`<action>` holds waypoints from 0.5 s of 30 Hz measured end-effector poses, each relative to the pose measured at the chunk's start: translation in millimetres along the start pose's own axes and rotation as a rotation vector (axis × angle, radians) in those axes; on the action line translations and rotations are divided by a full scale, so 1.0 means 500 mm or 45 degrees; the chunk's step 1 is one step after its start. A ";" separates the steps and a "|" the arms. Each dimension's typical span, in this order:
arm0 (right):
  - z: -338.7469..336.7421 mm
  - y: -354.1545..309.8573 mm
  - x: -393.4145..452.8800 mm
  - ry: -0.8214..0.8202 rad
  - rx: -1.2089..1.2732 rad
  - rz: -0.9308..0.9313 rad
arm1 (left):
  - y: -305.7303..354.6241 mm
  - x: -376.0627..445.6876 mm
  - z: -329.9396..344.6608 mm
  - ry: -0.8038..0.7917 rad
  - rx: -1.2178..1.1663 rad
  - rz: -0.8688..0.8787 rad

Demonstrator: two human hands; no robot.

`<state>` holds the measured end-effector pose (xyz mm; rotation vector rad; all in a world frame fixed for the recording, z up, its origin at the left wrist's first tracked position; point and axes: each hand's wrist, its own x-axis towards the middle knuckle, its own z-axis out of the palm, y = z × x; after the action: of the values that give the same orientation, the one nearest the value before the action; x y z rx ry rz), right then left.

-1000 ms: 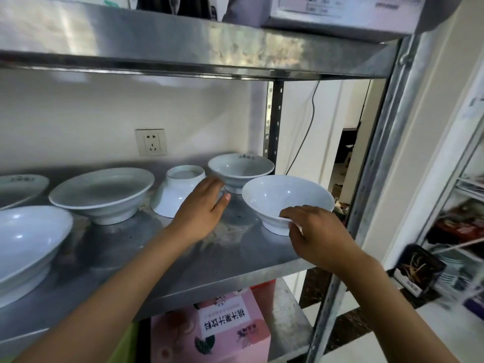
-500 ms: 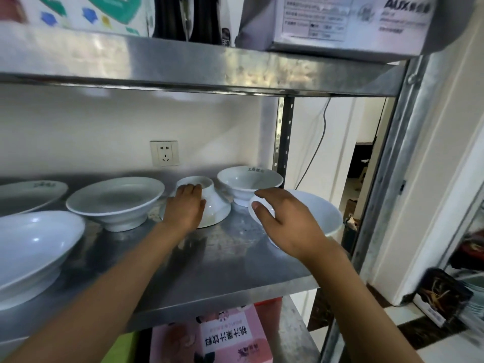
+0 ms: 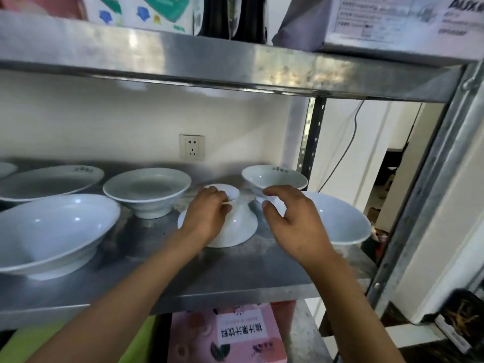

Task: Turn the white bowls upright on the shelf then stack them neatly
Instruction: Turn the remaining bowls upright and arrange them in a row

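Head view: I read "AUX" on the box (image 3: pixel 408 19) on the upper shelf, and Chinese characters, upside down to me, on the pink box (image 3: pixel 225 336) below. Two bowls carry small dark writing on the inner rim, too small to read. On the steel shelf (image 3: pixel 235 279), the inverted bowl (image 3: pixel 235 226) sits foot up, rim down, its axis near vertical. My left hand (image 3: pixel 207 218) is curled over its foot and side, fingers closed on it. My right hand (image 3: pixel 290 221) hovers just beside it, fingers spread, holding nothing. The back bowl (image 3: pixel 275 179) and right bowl (image 3: pixel 340 221) stand upright.
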<state>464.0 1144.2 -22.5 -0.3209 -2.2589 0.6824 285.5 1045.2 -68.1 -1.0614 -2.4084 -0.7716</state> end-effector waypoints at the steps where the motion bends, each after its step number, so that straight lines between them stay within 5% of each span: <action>1: 0.000 -0.005 -0.007 0.018 0.045 0.042 | 0.002 -0.013 -0.006 0.018 -0.019 0.009; 8: 0.025 -0.035 -0.049 0.132 0.354 0.242 | -0.009 -0.085 -0.043 0.188 -0.115 0.049; 15: 0.065 -0.073 -0.120 0.340 0.603 0.415 | -0.005 -0.136 -0.114 0.461 -0.435 -0.157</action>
<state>481.5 1076.7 -56.5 -0.5149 -1.7423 1.2358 334.2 971.5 -62.6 -0.8062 -2.0901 -1.3300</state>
